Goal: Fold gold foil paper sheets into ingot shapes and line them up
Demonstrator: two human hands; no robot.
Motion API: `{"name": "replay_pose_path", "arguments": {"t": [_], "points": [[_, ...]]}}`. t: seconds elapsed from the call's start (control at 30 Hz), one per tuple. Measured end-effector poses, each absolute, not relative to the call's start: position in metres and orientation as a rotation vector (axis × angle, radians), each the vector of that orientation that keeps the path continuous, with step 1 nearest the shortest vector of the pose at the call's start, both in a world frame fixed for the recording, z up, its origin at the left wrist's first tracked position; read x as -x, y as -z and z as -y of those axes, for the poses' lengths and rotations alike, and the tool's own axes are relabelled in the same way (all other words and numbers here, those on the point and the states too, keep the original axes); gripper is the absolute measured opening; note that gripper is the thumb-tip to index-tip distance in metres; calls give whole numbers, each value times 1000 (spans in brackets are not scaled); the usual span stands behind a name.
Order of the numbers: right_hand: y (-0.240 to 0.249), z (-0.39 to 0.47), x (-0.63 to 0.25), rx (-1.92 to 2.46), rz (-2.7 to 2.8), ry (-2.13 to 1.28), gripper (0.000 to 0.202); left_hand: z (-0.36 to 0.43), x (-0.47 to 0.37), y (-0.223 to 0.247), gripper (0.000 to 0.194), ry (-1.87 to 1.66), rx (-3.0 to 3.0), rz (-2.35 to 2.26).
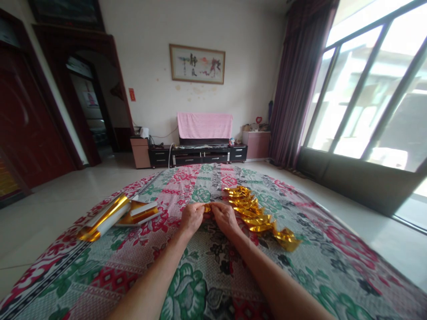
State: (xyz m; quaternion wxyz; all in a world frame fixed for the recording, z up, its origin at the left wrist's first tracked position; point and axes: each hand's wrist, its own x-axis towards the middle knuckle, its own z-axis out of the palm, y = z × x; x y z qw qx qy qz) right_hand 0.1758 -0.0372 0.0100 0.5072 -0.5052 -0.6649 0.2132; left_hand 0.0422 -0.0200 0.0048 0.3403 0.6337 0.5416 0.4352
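My left hand [193, 218] and my right hand [224, 217] meet over the middle of the flowered cloth. Both are closed, pinching a small piece of gold foil paper [207, 208] between them; most of it is hidden by the fingers. Just right of my right hand, a row of folded gold foil paper ingots [250, 208] runs from the back toward the front right. To the left, apart from my left hand, lie curled sheets of gold foil paper [110, 215] with pale backs, and a smaller stack [143, 213] beside them.
The patterned cloth [190, 289] covers the rounded surface under my hands. Beyond it stand a low black cabinet [200, 155] and a television draped with a pink cloth [204, 125]. A purple curtain [290, 89] and large windows [367, 98] are on the right, a doorway [96, 102] on the left.
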Motion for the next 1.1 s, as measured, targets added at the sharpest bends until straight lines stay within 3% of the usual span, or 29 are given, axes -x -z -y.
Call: {"name": "replay_pose_path", "arguments": {"t": [1.1], "points": [[-12,39,-176,1239,1569,-541,32,27,-46,-13,30,-1177,-1846,-1546]]}}
